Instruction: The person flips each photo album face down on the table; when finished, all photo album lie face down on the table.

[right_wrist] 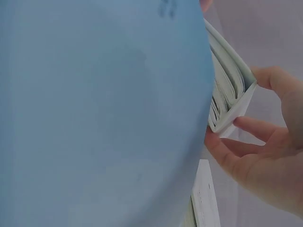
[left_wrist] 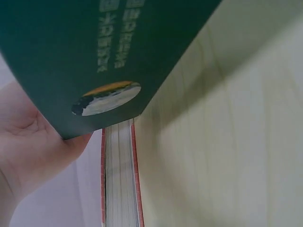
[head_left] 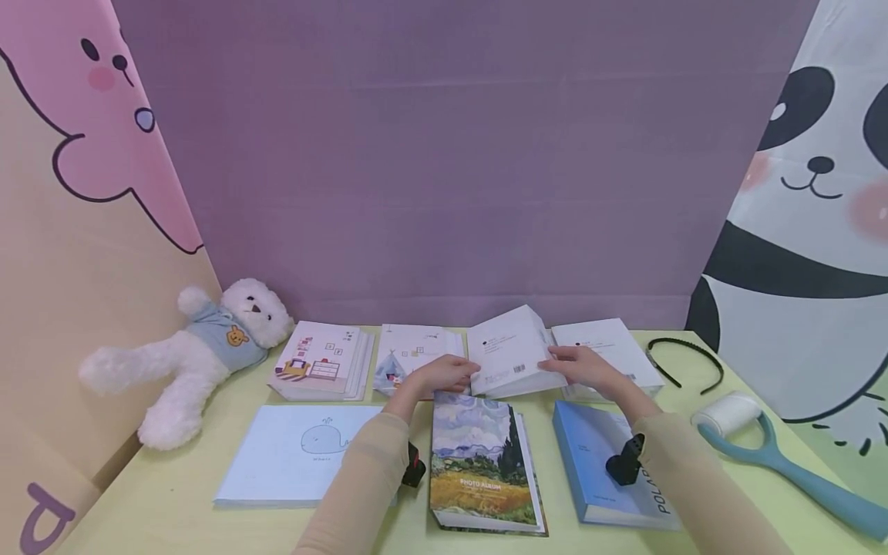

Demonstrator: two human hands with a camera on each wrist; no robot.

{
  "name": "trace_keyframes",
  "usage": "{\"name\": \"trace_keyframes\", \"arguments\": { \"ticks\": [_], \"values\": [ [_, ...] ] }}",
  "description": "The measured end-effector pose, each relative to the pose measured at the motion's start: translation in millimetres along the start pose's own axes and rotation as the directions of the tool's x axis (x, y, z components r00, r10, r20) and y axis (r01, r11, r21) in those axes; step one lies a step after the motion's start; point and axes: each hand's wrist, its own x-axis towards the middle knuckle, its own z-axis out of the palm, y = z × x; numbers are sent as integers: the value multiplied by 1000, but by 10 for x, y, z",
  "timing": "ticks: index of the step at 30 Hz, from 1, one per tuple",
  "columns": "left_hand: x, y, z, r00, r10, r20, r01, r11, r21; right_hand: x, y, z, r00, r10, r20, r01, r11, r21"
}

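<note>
White book (head_left: 509, 351) tilted up off table (head_left: 173, 509), gripped by right hand (head_left: 590, 368); left hand (head_left: 440, 375) probably pinching its other edge.

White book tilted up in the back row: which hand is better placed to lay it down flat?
Probably the right hand: its fingers curl round the tilted white book at the raised edge, as the right wrist view shows. The left hand only grips the lower corner near the painted photo album.
</note>
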Motion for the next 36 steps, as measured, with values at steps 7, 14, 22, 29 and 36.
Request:
{"name": "trace_keyframes", "arguments": {
  "ticks": [7, 14, 22, 29, 36],
  "values": [
    [0, -13, 5, 1000, 8, -15, -8, 1000, -2, -5, 12, 15, 1000, 19, 15, -19, 1000, 1],
    [-18, -28, -6, 999, 40, -27, -39, 998, 41, 13, 59, 37, 999, 11, 47, -9, 1000, -27],
    [-28, -23, -8, 998, 58, -33, -56, 997, 60, -15, 66, 71, 997, 4, 80, -4, 1000, -6],
    [-39, -30, -8, 997, 76, -18, -74, 994, 76, 16, 66, 79, 996, 39, 83, -44, 997, 60],
    [-33, -48, -4, 995, 94, -20, -91, 990, 109, 36, 91, 76, 995, 18, 96, -24, 998, 58]
  ]
}}
